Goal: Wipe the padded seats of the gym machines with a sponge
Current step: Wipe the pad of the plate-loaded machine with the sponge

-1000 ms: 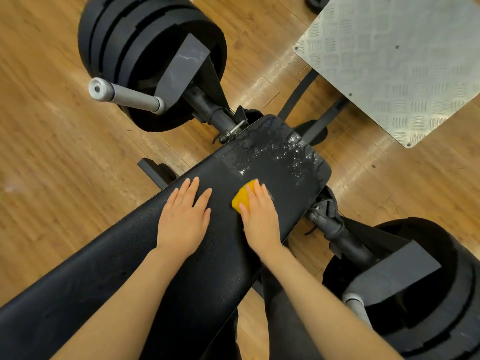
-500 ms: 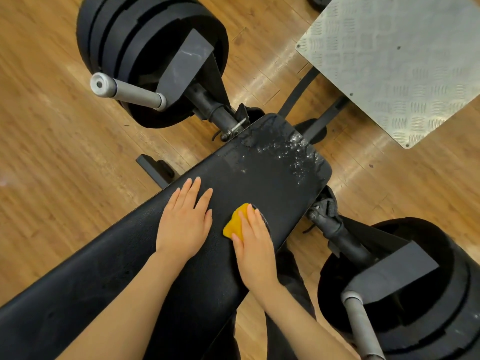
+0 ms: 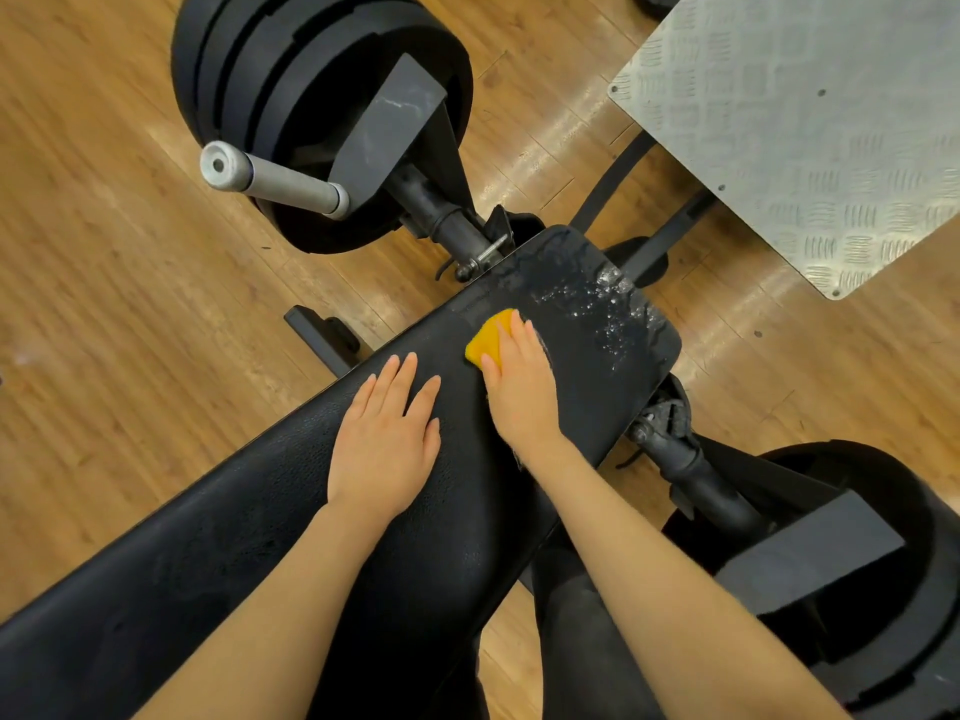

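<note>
The yellow sponge [image 3: 487, 339] lies on the black padded seat [image 3: 587, 366] near its far end, pressed flat under the straight fingers of the right hand [image 3: 519, 384] — white foam [image 3: 608, 304] speckles the pad just to its far right. Left of it, the left hand [image 3: 387, 439] rests palm-down with fingers spread, holding nothing, while black weight plates [image 3: 291, 85] sit on the wooden floor [image 3: 104, 304] far left and near right — a metal tread plate [image 3: 810, 127] lies far right

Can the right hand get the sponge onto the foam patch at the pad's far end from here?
Probably yes. The right hand presses the yellow sponge flat on the black pad, and the foam patch lies just beyond on open pad, nothing between. The left hand rests aside.
</note>
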Demonstrator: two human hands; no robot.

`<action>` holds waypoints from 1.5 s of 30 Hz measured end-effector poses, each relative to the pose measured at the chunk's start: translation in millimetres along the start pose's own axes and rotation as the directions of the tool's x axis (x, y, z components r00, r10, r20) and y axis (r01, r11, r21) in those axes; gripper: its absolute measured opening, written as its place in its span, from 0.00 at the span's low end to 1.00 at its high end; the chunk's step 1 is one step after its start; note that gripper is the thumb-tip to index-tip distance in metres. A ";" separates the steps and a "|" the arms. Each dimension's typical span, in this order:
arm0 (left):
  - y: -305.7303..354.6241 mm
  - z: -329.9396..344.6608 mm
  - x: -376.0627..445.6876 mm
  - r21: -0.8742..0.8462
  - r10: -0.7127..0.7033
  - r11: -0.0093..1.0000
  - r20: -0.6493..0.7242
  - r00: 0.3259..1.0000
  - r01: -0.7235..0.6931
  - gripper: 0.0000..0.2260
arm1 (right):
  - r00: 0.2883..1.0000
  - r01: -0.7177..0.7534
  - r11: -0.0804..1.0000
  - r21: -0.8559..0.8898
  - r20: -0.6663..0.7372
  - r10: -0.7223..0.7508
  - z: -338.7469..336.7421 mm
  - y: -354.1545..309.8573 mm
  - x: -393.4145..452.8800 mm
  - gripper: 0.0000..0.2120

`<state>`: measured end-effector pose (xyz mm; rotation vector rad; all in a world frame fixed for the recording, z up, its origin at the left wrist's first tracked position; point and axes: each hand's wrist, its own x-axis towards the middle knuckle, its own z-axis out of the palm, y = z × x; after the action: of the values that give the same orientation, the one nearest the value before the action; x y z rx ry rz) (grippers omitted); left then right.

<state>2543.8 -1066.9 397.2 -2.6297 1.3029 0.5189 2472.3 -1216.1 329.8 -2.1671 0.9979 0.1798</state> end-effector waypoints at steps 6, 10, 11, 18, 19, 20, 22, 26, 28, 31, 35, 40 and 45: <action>-0.6 0.1 -0.1 -0.003 0.005 1.000 -0.003 1.000 -0.005 0.22 | 0.998 0.046 0.999 -0.019 0.043 -0.045 1.8 4.9 -116.0 0.27; -0.9 -0.3 0.2 -0.003 0.004 1.000 -0.001 1.000 -0.004 0.22 | 0.991 0.123 0.990 -0.063 0.058 -0.119 0.5 12.0 -65.4 0.25; -1.2 0.0 0.1 -0.003 0.003 1.000 0.000 1.000 -0.003 0.22 | 0.992 0.117 0.991 -0.062 0.046 -0.114 0.3 12.0 -40.7 0.24; -0.1 -1.3 1.0 -0.012 0.004 1.000 0.009 1.000 -0.004 0.22 | 0.999 0.043 0.997 -0.068 -0.011 -0.044 -4.0 6.3 74.9 0.24; -0.2 -1.4 0.9 -0.011 0.002 1.000 0.009 1.000 -0.002 0.22 | 0.998 0.065 0.996 -0.058 -0.011 -0.065 -3.8 5.8 70.4 0.24; 0.0 -1.4 0.6 -0.007 0.001 1.000 0.010 1.000 -0.001 0.22 | 0.995 0.102 0.994 -0.044 0.001 -0.102 -4.2 5.1 61.6 0.24; 0.0 -1.2 0.3 -0.005 0.002 1.000 0.006 1.000 -0.002 0.22 | 0.977 0.208 0.978 -0.029 0.050 -0.207 -3.4 5.0 36.9 0.24; 0.3 -0.2 0.7 0.006 -0.008 1.000 0.004 1.000 0.008 0.22 | 0.946 0.311 0.950 -0.013 0.097 -0.309 1.6 10.0 11.5 0.23; -0.2 0.3 1.3 0.010 -0.002 1.000 0.005 1.000 0.002 0.22 | 0.945 0.319 0.948 -0.016 0.086 -0.317 1.0 8.9 27.3 0.23; -0.6 0.6 0.9 0.027 0.001 1.000 0.000 1.000 -0.001 0.22 | 0.969 0.242 0.970 -0.038 0.061 -0.239 -1.2 3.4 66.9 0.23; 0.9 0.2 1.3 0.034 -0.004 0.999 -0.014 1.000 0.005 0.21 | 0.996 0.089 0.992 -0.086 -0.015 -0.090 -0.5 -6.1 96.8 0.21; 1.4 -0.2 0.9 0.054 -0.004 0.999 -0.010 1.000 0.004 0.24 | 0.947 0.321 0.946 -0.047 0.042 -0.319 0.6 -7.0 54.7 0.22; 1.1 1.3 0.7 0.042 -0.006 0.999 -0.016 1.000 0.006 0.25 | 0.879 0.467 0.883 -0.054 0.140 -0.456 -5.6 7.6 18.3 0.23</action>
<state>2543.0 -1067.8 395.8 -2.6079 1.2953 0.4659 2478.6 -1234.1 322.2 -2.3742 0.3856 0.1273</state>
